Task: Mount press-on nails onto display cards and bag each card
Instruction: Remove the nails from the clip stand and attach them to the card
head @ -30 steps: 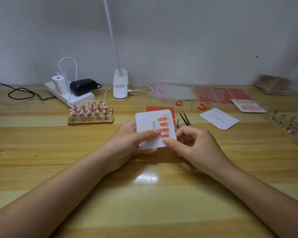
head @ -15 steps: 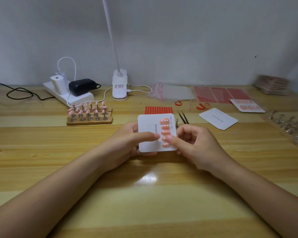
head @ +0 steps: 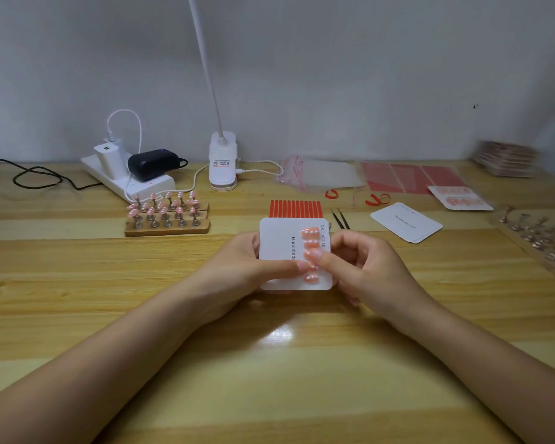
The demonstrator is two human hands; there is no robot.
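Note:
A white display card (head: 279,238) is held just above the wooden table at centre. A column of pink press-on nails (head: 311,233) runs down its right side. My left hand (head: 237,267) grips the card from the left, its thumb lying across the face. My right hand (head: 362,267) holds the right edge, and its thumb presses on a nail in the middle of the column. More pink nails stand on metal holders in a wooden block (head: 167,216) to the left.
Red adhesive strips (head: 295,209) and black tweezers (head: 340,217) lie just behind the card. Blank cards (head: 406,222), clear bags (head: 321,176), red sheets (head: 410,177) and a bagged card (head: 460,198) sit at right. A clip lamp (head: 222,165) and power strip (head: 125,177) stand at the back.
The card has shifted slightly nearer. My right thumb moved up the nail column from the lower nails to a middle one, while the left thumb stays on the card.

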